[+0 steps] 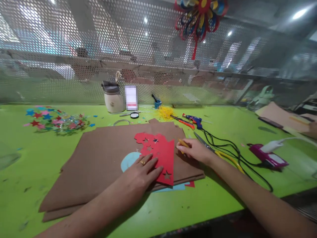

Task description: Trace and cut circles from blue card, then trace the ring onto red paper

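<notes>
My left hand [146, 170] lies with fingers stretched out on a sheet of red paper [167, 158] that has star-shaped holes cut through it. Partly under that hand is a round light-blue piece of paper [128, 161]. Both papers rest on a stack of brown cardboard [99, 162]. At the red sheet's right side, my right hand [194, 149] is closed around a thin yellow pencil-like stick [183, 143]; its tip is too small to make out. Scissors with yellow handles [230, 159] lie just beyond my right wrist, partly behind the forearm.
A blue glue gun [195, 120] with black cord, an orange-handled cutter [185, 123] and yellow shreds [165, 112] lie behind the cardboard. Loose paper stars [59, 121] are at left. A cup [113, 99] and phone [131, 97] stand behind; a purple power strip [268, 157] sits right.
</notes>
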The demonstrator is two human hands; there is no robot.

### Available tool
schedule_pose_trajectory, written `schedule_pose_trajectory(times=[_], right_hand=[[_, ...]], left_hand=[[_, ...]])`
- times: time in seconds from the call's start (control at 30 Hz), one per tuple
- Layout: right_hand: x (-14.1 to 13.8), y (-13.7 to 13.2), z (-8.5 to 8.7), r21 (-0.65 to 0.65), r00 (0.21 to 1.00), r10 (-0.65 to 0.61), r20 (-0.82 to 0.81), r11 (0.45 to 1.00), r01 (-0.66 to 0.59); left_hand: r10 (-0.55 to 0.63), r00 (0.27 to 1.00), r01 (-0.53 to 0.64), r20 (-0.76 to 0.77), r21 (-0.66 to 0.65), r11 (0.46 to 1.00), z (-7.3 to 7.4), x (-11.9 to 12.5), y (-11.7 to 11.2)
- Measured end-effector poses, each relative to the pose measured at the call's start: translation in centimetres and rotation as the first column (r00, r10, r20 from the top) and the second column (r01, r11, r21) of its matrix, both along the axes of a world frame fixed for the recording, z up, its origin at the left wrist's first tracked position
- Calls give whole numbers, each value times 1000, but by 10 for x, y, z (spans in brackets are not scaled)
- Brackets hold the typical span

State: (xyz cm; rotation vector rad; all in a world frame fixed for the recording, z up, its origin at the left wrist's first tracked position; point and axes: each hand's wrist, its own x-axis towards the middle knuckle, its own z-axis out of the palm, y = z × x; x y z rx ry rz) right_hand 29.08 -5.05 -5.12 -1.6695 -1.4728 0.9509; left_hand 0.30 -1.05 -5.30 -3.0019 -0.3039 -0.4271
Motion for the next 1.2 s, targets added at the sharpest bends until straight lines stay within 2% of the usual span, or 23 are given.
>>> schedule_pose_trajectory(times=[0.07,0.2,0.3,0.4,0.5,0.7,0.8,0.93,1.1,1.2], right_hand=[[-2,-5,5,24,1000,11,25,1000,-12],[-9,-15,23,71,987,40,158,996,-51],[-15,-15,37,109,945,130,299,980,-169],[-21,-9,45,120,905,240,352,947,-297],[-30,-2,40,102,883,293,366,931,-351],[-38,-1,17,165,838,364,406,873,-459],[-33,-5,15,153,847,368,384,879,-451],[-27,-7,16,177,892,286,349,915,-363],[-28,-6,14,178,916,205,344,944,-278],[-32,-7,14,151,913,200,356,952,-267]], left_hand=[[-8,1000,8,15,-9,1000,-1,1,-4],[19,999,-15,49,-89,996,7,4,-13],[3,997,8,71,-148,989,13,3,-18],[-35,995,51,96,-161,986,14,2,-19],[-76,987,99,139,-161,982,11,1,-17],[-86,983,114,162,-174,978,4,-2,-18],[-88,987,111,138,-172,979,6,-2,-22],[-73,981,104,177,-167,980,8,0,-24],[-54,976,101,211,-223,970,1,-1,-22],[-65,978,110,196,-226,968,-2,-4,-20]])
